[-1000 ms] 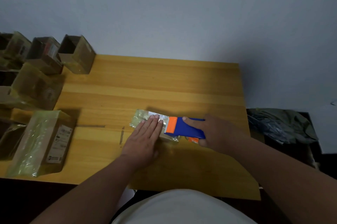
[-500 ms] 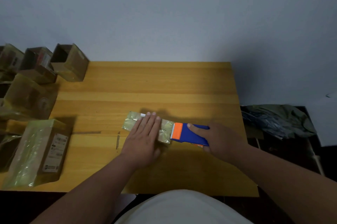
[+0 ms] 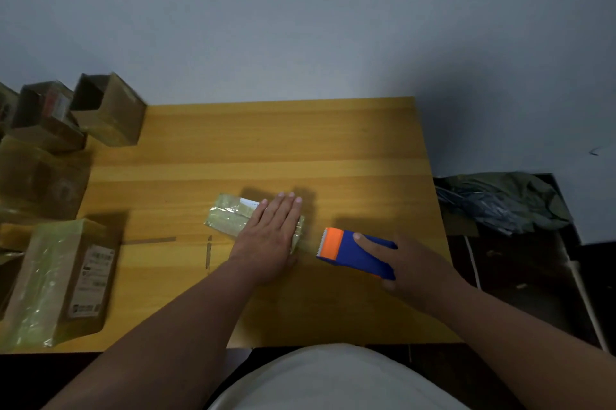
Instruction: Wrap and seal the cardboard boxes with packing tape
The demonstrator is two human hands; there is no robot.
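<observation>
A: Left hand [image 3: 271,236] lay flat, fingers [image 3: 283,209] straight and close together, pressing the small tape-wrapped cardboard box [image 3: 233,218] onto the yellow wooden bench [image 3: 266,143], near its middle.

B: And the right?

A: Right hand [image 3: 413,264] gripped the blue tape dispenser with the orange toothed head [image 3: 355,251], forefinger stretched along its top, thumb curled under its near edge. It sat just right of the box, clear of it.

B: Step?

A: Looked like a strip had just been run across the top and was being pulled off the edge. Next it would need cutting at the teeth, then smoothing the loose end down. Couldn't see the tape itself in the gap.

B: Change from a second back?

A: Dispenser had been touching the box under the left fingertips; by now it had slid right and stood apart. Left hand hadn't lifted.

B: Other stuff?

A: Bigger wrapped labelled cardboard box [image 3: 63,279] at the left edge, open brown cartons [image 3: 106,109] behind it.
</observation>
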